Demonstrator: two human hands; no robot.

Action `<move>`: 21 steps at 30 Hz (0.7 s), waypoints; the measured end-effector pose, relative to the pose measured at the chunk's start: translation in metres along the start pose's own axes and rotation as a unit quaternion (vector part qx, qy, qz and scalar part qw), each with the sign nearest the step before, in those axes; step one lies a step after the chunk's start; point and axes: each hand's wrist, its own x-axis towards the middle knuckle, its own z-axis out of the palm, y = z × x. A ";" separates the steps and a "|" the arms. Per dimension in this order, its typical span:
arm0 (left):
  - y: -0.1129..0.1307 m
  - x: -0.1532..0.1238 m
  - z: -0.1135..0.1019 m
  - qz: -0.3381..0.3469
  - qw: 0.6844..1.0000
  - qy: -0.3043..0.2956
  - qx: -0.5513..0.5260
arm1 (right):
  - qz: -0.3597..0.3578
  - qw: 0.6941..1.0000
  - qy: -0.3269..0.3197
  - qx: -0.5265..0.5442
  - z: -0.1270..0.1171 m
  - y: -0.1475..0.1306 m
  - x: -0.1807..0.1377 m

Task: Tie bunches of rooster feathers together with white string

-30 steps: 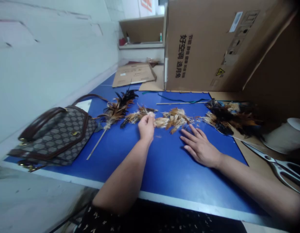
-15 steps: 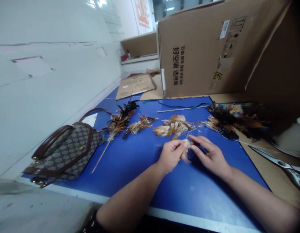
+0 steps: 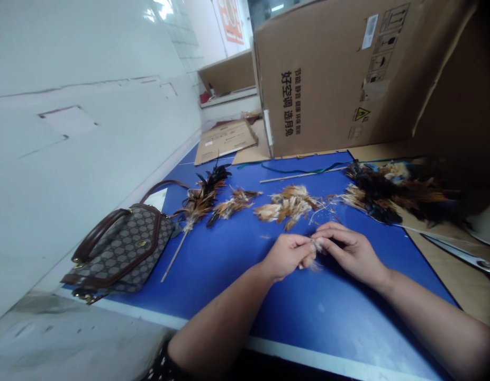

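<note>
My left hand [image 3: 287,255] and my right hand [image 3: 350,251] meet over the blue table [image 3: 237,264], both pinching a small pale tuft of feathers [image 3: 317,245] between their fingertips. Just beyond them lies a tan and brown feather pile [image 3: 287,203]. Further left lie a smaller feather bundle [image 3: 233,203] and a dark feather duster on a thin stick [image 3: 197,201]. A large heap of dark feathers [image 3: 396,190] lies to the right.
A patterned brown handbag [image 3: 120,251] sits at the table's left edge. A big cardboard box [image 3: 340,79] stands behind. A thin stick [image 3: 300,175] and green cord lie near it. Scissors [image 3: 463,254] rest at the right on cardboard. A white wall runs along the left.
My left hand left the feather pile and came toward me. My right hand lifted off the table. Both now pinch a small tuft together; the view tilted slightly.
</note>
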 end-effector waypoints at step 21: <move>-0.021 0.020 -0.018 0.151 0.972 0.147 0.103 | 0.029 0.972 0.001 -0.233 -0.001 0.030 0.072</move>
